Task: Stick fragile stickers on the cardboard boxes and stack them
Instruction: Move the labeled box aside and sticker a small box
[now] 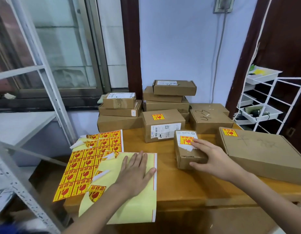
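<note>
A small cardboard box (185, 154) lies on the wooden table (188, 186), with a yellow-and-red fragile sticker (186, 140) on its top. My right hand (212, 159) lies over this box, fingers straight on the top beside the sticker, thumb along the near side. My left hand (136, 171) rests flat on an empty pale-yellow backing sheet (138, 205). Left of it lie sheets of fragile stickers (82, 168), some peeled and curled. A stickered box (161, 125) stands behind, and a large flat stickered box (264, 152) lies to the right.
Several unstickered boxes are stacked along the wall at the back (168, 97) and back left (119, 112); one marked in pen (210, 119) sits back right. A white wire rack with trays (264, 102) stands to the right. A grey metal shelf frame (28, 191) is on the left.
</note>
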